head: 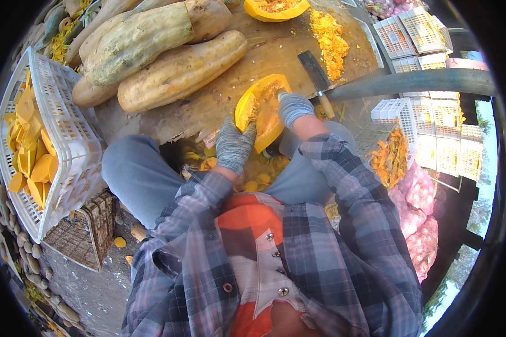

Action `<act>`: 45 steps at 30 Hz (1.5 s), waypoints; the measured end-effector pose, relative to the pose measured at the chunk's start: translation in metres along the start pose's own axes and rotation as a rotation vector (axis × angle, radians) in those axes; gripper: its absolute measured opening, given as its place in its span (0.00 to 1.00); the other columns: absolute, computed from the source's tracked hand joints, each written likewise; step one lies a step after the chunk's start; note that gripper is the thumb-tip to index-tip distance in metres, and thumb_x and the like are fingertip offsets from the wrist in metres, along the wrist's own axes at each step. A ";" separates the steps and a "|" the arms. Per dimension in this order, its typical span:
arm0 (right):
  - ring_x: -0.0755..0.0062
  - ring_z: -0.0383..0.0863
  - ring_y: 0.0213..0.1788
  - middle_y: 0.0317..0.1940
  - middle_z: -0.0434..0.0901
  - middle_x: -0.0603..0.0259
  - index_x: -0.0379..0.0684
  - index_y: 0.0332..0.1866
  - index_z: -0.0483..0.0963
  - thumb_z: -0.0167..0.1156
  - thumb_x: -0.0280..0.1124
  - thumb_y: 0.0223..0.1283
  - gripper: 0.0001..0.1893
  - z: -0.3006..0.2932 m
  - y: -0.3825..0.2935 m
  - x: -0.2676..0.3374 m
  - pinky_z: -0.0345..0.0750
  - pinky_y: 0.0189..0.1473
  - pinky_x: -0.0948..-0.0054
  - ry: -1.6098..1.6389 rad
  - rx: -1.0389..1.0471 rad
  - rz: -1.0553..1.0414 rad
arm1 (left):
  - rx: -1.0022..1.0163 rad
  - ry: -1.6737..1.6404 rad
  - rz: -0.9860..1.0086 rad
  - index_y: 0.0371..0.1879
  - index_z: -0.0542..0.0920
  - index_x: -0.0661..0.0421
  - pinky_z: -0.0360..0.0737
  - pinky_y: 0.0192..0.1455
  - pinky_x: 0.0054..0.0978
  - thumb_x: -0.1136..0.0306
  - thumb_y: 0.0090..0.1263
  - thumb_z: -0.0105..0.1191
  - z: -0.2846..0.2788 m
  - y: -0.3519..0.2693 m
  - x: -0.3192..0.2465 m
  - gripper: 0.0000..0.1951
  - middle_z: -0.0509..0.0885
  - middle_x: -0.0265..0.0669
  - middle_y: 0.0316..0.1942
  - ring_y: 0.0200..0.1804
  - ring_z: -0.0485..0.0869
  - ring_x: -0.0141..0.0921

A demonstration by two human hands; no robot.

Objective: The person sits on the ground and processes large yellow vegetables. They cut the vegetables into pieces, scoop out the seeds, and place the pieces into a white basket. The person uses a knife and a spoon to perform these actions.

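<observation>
A split piece of orange pumpkin (272,124) is tilted over the near edge of the wooden board, its hollow facing up. Gloved in grey knit, my left hand (235,145) grips its left rim. My right hand (294,108), in a like glove, reaches its fingers into the hollow at the upper right; whether they hold a tool or pulp is hidden. A cleaver (316,73) with a wooden handle lies just beyond my right hand. Further off are a heap of scooped pumpkin pulp (331,42) and another cut pumpkin half (276,8).
Whole long pumpkins (181,71) lie at the board's left. A white plastic crate (67,143) of pumpkin pieces stands at left on a dirty crate (92,227). At right are a curved bar (413,82), a crate of peelings (392,156) and pink net sacks (417,227).
</observation>
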State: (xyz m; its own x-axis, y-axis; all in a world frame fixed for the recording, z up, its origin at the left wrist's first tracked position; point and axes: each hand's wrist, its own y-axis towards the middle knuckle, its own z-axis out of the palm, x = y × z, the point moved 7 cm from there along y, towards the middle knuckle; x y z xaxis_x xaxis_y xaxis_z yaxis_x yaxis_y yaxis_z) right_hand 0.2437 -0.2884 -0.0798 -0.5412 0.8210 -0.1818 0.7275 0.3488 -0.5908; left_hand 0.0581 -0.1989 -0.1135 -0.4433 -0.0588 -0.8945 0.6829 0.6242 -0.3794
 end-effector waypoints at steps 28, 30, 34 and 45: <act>0.41 0.82 0.55 0.51 0.82 0.37 0.36 0.58 0.75 0.56 0.33 0.64 0.20 -0.012 -0.031 -0.026 0.79 0.58 0.54 0.306 -0.117 0.052 | -0.055 -0.299 0.020 0.59 0.75 0.65 0.81 0.50 0.30 0.67 0.69 0.63 -0.014 -0.002 0.018 0.23 0.88 0.48 0.44 0.44 0.87 0.35; 0.41 0.82 0.56 0.52 0.82 0.38 0.37 0.59 0.75 0.56 0.33 0.65 0.19 -0.027 -0.017 -0.017 0.79 0.58 0.53 0.277 -0.166 0.054 | -0.081 -0.392 0.044 0.53 0.78 0.64 0.82 0.48 0.33 0.64 0.68 0.65 -0.018 0.012 0.032 0.21 0.88 0.49 0.41 0.43 0.87 0.37; 0.41 0.82 0.56 0.51 0.82 0.37 0.38 0.56 0.76 0.53 0.31 0.66 0.17 -0.042 0.005 0.003 0.79 0.58 0.52 0.252 -0.186 0.098 | -0.132 -0.217 0.033 0.50 0.78 0.64 0.82 0.44 0.37 0.58 0.66 0.66 -0.023 0.023 0.035 0.23 0.88 0.52 0.38 0.39 0.88 0.43; 0.41 0.80 0.60 0.57 0.80 0.39 0.38 0.61 0.75 0.54 0.34 0.66 0.21 -0.021 0.015 0.044 0.78 0.61 0.54 0.183 -0.043 0.049 | -0.162 -0.090 0.096 0.51 0.78 0.63 0.82 0.44 0.41 0.57 0.67 0.65 -0.029 0.021 0.027 0.23 0.87 0.56 0.37 0.39 0.87 0.50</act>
State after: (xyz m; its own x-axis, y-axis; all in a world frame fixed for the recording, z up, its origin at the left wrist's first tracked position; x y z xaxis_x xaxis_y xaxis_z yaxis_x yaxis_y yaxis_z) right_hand 0.2395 -0.2377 -0.0804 -0.4223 0.9044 -0.0614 0.7704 0.3225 -0.5499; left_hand 0.0438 -0.1653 -0.1384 -0.3223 -0.0579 -0.9449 0.6137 0.7472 -0.2551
